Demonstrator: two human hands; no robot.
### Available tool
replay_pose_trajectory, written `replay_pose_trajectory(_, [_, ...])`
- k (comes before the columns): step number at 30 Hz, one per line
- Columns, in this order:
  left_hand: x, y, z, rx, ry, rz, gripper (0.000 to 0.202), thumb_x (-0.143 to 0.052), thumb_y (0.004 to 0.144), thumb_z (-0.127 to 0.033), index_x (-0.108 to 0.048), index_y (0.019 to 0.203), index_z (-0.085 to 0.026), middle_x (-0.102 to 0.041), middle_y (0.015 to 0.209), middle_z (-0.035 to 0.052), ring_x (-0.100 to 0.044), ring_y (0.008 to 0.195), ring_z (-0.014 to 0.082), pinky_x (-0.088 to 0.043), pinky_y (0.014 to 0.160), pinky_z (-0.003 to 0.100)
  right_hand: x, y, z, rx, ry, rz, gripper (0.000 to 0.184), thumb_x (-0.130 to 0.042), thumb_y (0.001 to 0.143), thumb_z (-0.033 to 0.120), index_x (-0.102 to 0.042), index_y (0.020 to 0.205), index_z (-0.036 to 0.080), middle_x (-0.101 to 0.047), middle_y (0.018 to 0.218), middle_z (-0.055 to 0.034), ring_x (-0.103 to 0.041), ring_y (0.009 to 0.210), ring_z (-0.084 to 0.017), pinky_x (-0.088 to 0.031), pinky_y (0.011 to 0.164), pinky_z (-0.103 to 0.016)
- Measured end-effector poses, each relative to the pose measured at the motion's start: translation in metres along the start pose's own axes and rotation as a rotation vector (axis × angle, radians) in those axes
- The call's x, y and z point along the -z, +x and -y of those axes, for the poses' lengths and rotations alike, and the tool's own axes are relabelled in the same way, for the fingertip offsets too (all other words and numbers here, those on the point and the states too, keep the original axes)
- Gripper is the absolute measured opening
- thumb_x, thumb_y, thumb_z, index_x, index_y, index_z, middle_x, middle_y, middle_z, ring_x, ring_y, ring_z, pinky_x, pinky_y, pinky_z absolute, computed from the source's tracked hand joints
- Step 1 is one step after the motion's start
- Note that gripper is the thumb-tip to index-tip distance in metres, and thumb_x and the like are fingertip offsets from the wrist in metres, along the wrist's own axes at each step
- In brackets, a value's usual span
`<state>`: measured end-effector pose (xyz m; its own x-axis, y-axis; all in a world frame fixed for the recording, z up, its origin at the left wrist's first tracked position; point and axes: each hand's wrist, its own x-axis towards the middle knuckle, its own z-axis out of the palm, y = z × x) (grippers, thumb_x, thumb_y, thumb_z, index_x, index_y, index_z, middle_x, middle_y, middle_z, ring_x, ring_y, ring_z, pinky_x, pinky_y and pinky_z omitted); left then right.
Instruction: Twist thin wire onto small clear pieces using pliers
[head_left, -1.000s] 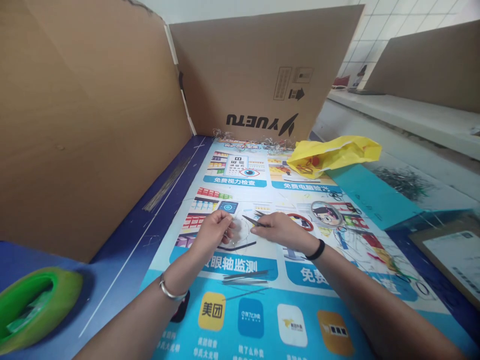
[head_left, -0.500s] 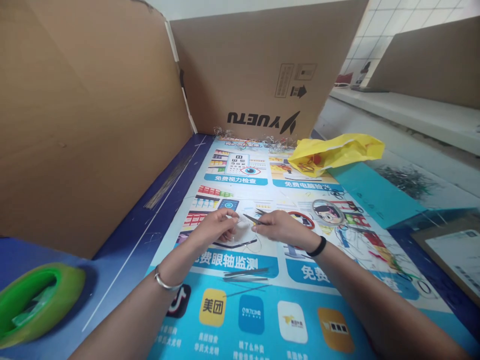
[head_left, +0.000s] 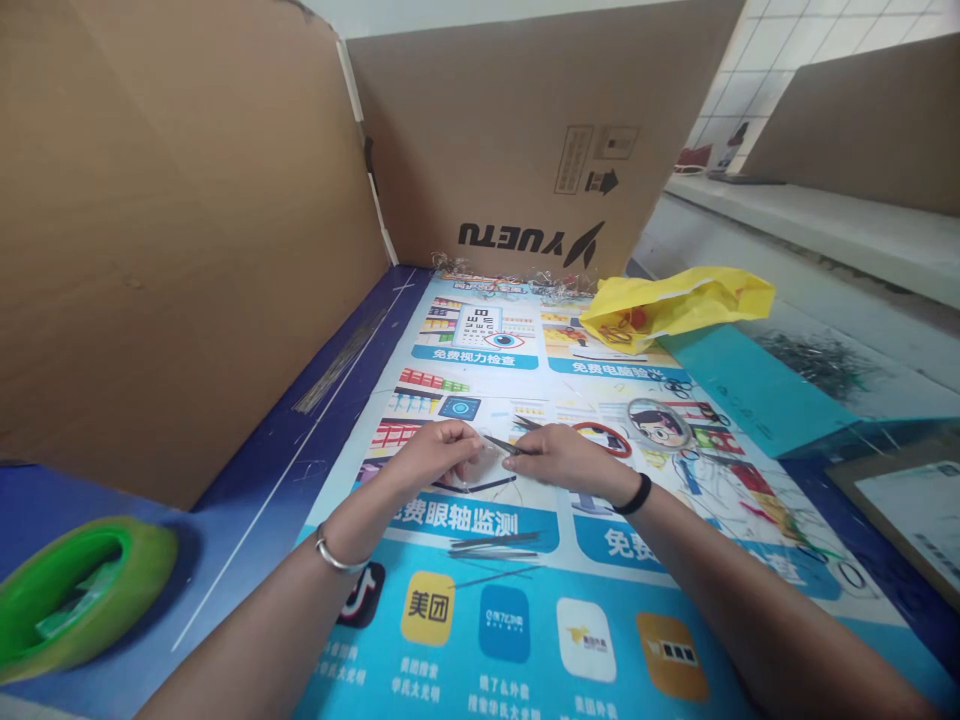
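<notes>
My left hand [head_left: 448, 455] has thumb and fingers pinched together over the printed poster. It seems to hold a thin, pale wire, but its fingers hide most of it. Facing it, my right hand [head_left: 559, 460] is wrapped round dark scissors [head_left: 504, 444]. One pointed blade reaches left, close to my left fingertips, and another dark tip shows above the right hand. Below both hands lie several thin dark strips [head_left: 495, 545] on the poster [head_left: 480, 390].
A green tape roll [head_left: 142, 590] stands at the left. Thin wires [head_left: 341, 360] lie beside the tall cardboard wall [head_left: 172, 250]. To the right are a yellow bag [head_left: 690, 300], a teal folder [head_left: 757, 390], a tangle of wire [head_left: 814, 365] and scattered loose threads and rings.
The scissors' blade and my left fingertips are slightly closer together. My left fingers have closed in a little more. The view has shifted slightly.
</notes>
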<state>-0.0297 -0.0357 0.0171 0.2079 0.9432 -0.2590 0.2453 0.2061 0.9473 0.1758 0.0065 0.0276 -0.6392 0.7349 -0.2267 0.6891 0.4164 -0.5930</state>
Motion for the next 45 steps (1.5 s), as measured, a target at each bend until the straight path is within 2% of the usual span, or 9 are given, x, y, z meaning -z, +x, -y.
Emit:
replay_pose_trajectory(9, [-0.0018, 0.0000, 0.0006, 0.007, 0.006, 0.027, 0.021, -0.057, 0.073, -0.035, -0.056, 0.072, -0.015, -0.049, 0.046, -0.0042, -0.042, 0.041, 0.0060, -0.033, 0.042, 0.019, -0.0003, -0.0009, 0.0029, -0.011, -0.006, -0.014, 0.041, -0.046, 0.077, 0.053, -0.050, 0.057, 0.017, -0.044, 0.053, 0.0027, -0.040, 0.050, -0.008, -0.021, 0.046, -0.023])
replay_pose_trajectory(15, [0.0001, -0.0023, -0.0006, 0.015, 0.037, 0.084, 0.017, -0.057, 0.072, -0.031, -0.059, 0.078, -0.015, -0.042, 0.044, -0.0071, -0.036, 0.037, 0.0046, -0.025, 0.039, 0.018, -0.0014, -0.0004, 0.0021, -0.019, -0.029, -0.002, 0.040, -0.046, 0.076, 0.052, -0.052, 0.058, 0.017, -0.044, 0.052, 0.0031, -0.039, 0.049, -0.008, -0.020, 0.046, -0.023])
replay_pose_trajectory(22, [0.0007, -0.0038, -0.0032, 0.019, 0.025, 0.086, 0.027, -0.053, 0.076, -0.041, -0.054, 0.065, -0.016, -0.045, 0.048, -0.0055, -0.036, 0.038, 0.0041, -0.025, 0.039, 0.018, -0.0023, -0.0008, 0.0006, -0.009, -0.035, -0.014, 0.042, -0.046, 0.076, 0.054, -0.054, 0.057, 0.017, -0.045, 0.052, 0.0026, -0.039, 0.049, -0.008, -0.019, 0.046, -0.023])
replay_pose_trajectory(26, [0.0007, -0.0035, -0.0025, 0.006, 0.061, 0.073, 0.028, -0.054, 0.075, -0.042, -0.055, 0.066, -0.015, -0.047, 0.048, -0.0048, -0.038, 0.040, 0.0048, -0.028, 0.041, 0.018, -0.0043, 0.0008, -0.0014, -0.002, -0.039, -0.027, 0.041, -0.047, 0.076, 0.053, -0.055, 0.058, 0.017, -0.046, 0.052, 0.0023, -0.039, 0.049, -0.008, -0.019, 0.047, -0.023])
replay_pose_trajectory(32, [-0.0017, -0.0026, -0.0040, 0.038, 0.033, 0.035, 0.021, -0.055, 0.074, -0.035, -0.053, 0.066, -0.016, -0.045, 0.046, -0.0057, -0.036, 0.039, 0.0041, -0.025, 0.038, 0.017, -0.0046, 0.0013, 0.0003, -0.015, -0.067, -0.021, 0.041, -0.046, 0.077, 0.054, -0.053, 0.059, 0.018, -0.046, 0.052, 0.0027, -0.041, 0.049, -0.008, -0.020, 0.046, -0.022])
replay_pose_trajectory(36, [-0.0010, -0.0023, -0.0035, 0.058, 0.019, 0.056, 0.011, -0.056, 0.071, -0.027, -0.054, 0.071, -0.016, -0.045, 0.047, -0.0065, -0.034, 0.037, 0.0036, -0.021, 0.037, 0.017, -0.0043, 0.0002, 0.0005, -0.007, -0.075, -0.030, 0.038, -0.047, 0.077, 0.051, -0.054, 0.060, 0.018, -0.049, 0.054, 0.0022, -0.043, 0.051, -0.008, -0.021, 0.047, -0.022])
replay_pose_trajectory(41, [0.0019, -0.0028, -0.0019, 0.067, 0.067, 0.107, 0.015, -0.055, 0.070, -0.025, -0.060, 0.081, -0.016, -0.042, 0.046, -0.0069, -0.033, 0.037, 0.0040, -0.020, 0.037, 0.018, -0.0056, -0.0001, 0.0012, -0.009, -0.080, -0.046, 0.038, -0.047, 0.077, 0.050, -0.054, 0.059, 0.018, -0.050, 0.055, 0.0014, -0.044, 0.052, -0.009, -0.022, 0.048, -0.022])
replay_pose_trajectory(45, [0.0019, -0.0027, -0.0030, 0.065, 0.079, 0.100, 0.015, -0.052, 0.068, -0.020, -0.062, 0.078, -0.016, -0.040, 0.046, -0.0068, -0.030, 0.037, 0.0043, -0.018, 0.037, 0.019, -0.0070, 0.0001, 0.0014, -0.009, -0.063, -0.064, 0.037, -0.048, 0.077, 0.050, -0.053, 0.058, 0.018, -0.049, 0.055, 0.0012, -0.043, 0.052, -0.009, -0.022, 0.048, -0.023])
